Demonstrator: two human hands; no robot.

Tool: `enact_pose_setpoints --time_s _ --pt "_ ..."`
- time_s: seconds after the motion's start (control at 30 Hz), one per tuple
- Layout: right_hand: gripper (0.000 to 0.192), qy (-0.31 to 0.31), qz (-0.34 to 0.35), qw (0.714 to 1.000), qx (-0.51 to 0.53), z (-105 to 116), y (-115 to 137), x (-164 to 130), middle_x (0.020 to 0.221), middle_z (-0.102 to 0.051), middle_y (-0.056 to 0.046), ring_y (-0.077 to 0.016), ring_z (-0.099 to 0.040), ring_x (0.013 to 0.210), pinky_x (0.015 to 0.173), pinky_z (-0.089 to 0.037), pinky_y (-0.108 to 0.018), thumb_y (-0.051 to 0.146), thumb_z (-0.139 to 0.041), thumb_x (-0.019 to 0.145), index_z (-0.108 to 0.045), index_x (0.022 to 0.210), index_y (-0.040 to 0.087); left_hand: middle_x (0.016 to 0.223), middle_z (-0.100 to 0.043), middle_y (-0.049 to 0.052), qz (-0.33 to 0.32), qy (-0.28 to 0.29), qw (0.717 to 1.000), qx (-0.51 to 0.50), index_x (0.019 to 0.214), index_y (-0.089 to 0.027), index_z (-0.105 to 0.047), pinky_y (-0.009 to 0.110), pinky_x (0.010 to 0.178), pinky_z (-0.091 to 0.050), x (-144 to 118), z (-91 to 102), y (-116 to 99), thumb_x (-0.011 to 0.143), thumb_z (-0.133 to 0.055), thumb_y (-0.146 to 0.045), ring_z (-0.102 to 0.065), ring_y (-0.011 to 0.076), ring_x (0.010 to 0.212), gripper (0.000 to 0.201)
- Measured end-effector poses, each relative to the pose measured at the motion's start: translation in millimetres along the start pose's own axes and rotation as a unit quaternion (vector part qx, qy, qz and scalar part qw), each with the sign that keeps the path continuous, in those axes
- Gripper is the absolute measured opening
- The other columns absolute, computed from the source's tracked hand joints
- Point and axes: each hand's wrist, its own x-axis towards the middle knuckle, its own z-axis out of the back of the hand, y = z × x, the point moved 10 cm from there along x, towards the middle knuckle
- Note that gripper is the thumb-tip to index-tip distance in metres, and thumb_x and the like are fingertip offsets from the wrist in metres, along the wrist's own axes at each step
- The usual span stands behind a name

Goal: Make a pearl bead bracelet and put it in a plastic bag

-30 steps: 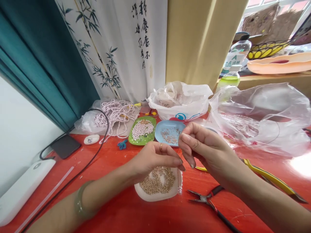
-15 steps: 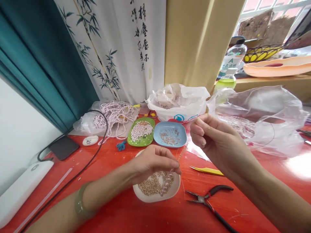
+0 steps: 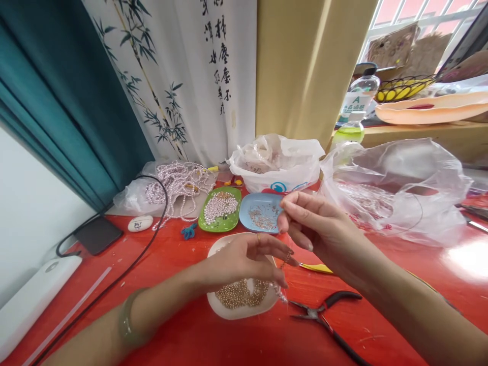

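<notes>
Beaded strand (image 3: 280, 293) hangs just below the thumb of our left hand (image 3: 247, 262), near its fingertips. That hand is loosely parted, thumb away from the fingers; our right hand (image 3: 318, 216), above and to the right, has thumb and forefinger tips together, and whether they pinch thread we cannot tell. Beneath our left hand sits a white dish (image 3: 247, 312); below our right lie long-nosed pliers (image 3: 314, 313). Tiny gold beads (image 3: 237, 296) fill the dish. We judge the strand light, limp and slick, its fine gold-toned section (image 3: 285, 260) likeliest to snag. We'd hold it gently just above the pale beads.
</notes>
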Motion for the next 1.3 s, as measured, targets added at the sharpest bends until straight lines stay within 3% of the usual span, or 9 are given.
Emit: enact_pose_setpoints --time_s 0.13,0.27,0.43,0.57,0.8,0.87,1.03,1.13,1.3 --pt "0.019 -0.002 0.008 0.998 -0.064 -4.0 0.2 -1.0 0.061 -0.055 0.003 -0.0037 -0.035 0.039 0.039 -0.028 -0.020 0.031 -0.050 0.083 -0.050 0.070 0.018 0.086 -0.066 0.006 -0.067 -0.062 0.996 0.016 0.084 -0.015 -0.065 0.030 0.072 -0.047 -2.4 12.5 -15.8 0.067 -0.067 -0.020 -0.063 0.0154 0.072 0.018" --pt "0.017 -0.049 0.034 0.987 -0.146 1.4 7.6 -1.0 0.047 -0.043 0.007 -0.0059 -0.037 0.041 0.041 -0.028 -0.021 0.029 -0.050 0.081 -0.054 0.069 0.017 0.066 -0.066 0.003 -0.078 -0.112 0.990 0.021 0.072 -0.013 -0.067 0.028 0.063 -0.049 -3.4 25.4 -17.1 0.065 -0.068 -0.018 -0.063 0.0144 0.061 0.008" --pt "0.014 -0.031 0.067 0.968 -0.238 -6.3 8.8 0.2 0.058 -0.053 0.003 -0.0085 -0.046 0.050 0.047 -0.036 -0.022 0.026 -0.053 0.078 -0.058 0.069 0.017 0.063 -0.066 0.002 -0.092 -0.173 0.980 0.011 0.067 -0.013 -0.066 0.025 0.059 -0.049 -7.2 40.3 -22.7 0.067 -0.067 -0.019 -0.062 0.0114 0.055 0.006" --pt "0.009 -0.023 0.134 0.941 -0.310 -13.9 13.4 -3.0 0.072 -0.058 0.000 -0.0113 -0.049 0.061 0.052 -0.039 -0.024 0.024 -0.055 0.078 -0.060 0.073 0.019 0.063 -0.065 0.000 -0.095 -0.189 0.977 -0.007 0.066 -0.014 -0.065 0.022 0.057 -0.048 -10.6 45.2 -29.4 0.067 -0.068 -0.021 -0.061 0.0091 0.053 0.007" --pt "0.011 -0.065 0.159 0.916 -0.362 -11.4 22.5 -1.4 0.063 -0.055 0.003 -0.0096 -0.047 0.053 0.047 -0.038 -0.021 0.022 -0.049 0.083 -0.055 0.074 0.019 0.061 -0.065 0.002 -0.070 -0.181 0.981 0.030 0.067 -0.012 -0.065 0.023 0.060 -0.049 -11.4 45.2 -39.5 0.064 -0.068 -0.018 -0.061 0.0109 0.057 0.008" --pt "0.010 -0.081 0.196 0.889 -0.407 -14.6 30.3 -1.7 0.063 -0.055 0.003 -0.0096 -0.048 0.053 0.048 -0.039 -0.021 0.018 -0.048 0.083 -0.054 0.075 0.019 0.063 -0.065 0.002 -0.074 -0.183 0.979 0.052 0.068 -0.012 -0.064 0.023 0.060 -0.048 -11.6 46.0 -45.2 0.066 -0.067 -0.019 -0.061 0.0109 0.058 0.008" --pt "0.010 -0.096 0.334 0.771 -0.534 -31.8 46.8 -14.4 0.069 -0.061 -0.001 -0.0112 -0.054 0.059 0.054 -0.041 -0.022 0.012 -0.049 0.081 -0.057 0.080 0.017 0.060 -0.062 0.000 -0.108 -0.223 0.960 0.133 0.068 -0.012 -0.062 0.020 0.054 -0.047 -14.9 57.6 -61.9 0.066 -0.067 -0.021 -0.059 0.0096 0.054 0.011" --pt "0.013 -0.076 0.307 0.765 -0.561 -22.8 33.9 -13.3 0.071 -0.064 -0.003 -0.0123 -0.057 0.059 0.053 -0.042 -0.023 0.015 -0.046 0.082 -0.059 0.083 0.016 0.055 -0.060 0.000 -0.127 -0.241 0.954 0.122 0.070 -0.012 -0.062 0.021 0.053 -0.047 -15.8 69.0 -62.7 0.069 -0.065 -0.023 -0.059 0.0101 0.051 0.011" --pt "0.020 0.035 0.123 0.788 -0.602 11.0 -32.7 -7.6 0.069 -0.066 0.000 -0.0135 -0.060 0.057 0.051 -0.045 -0.024 0.014 -0.045 0.080 -0.064 0.076 0.021 0.062 -0.060 -0.001 -0.092 -0.223 0.970 0.029 0.070 -0.012 -0.061 0.020 0.051 -0.047 -11.3 81.0 -37.3 0.069 -0.064 -0.019 -0.058 0.0074 0.048 0.007"
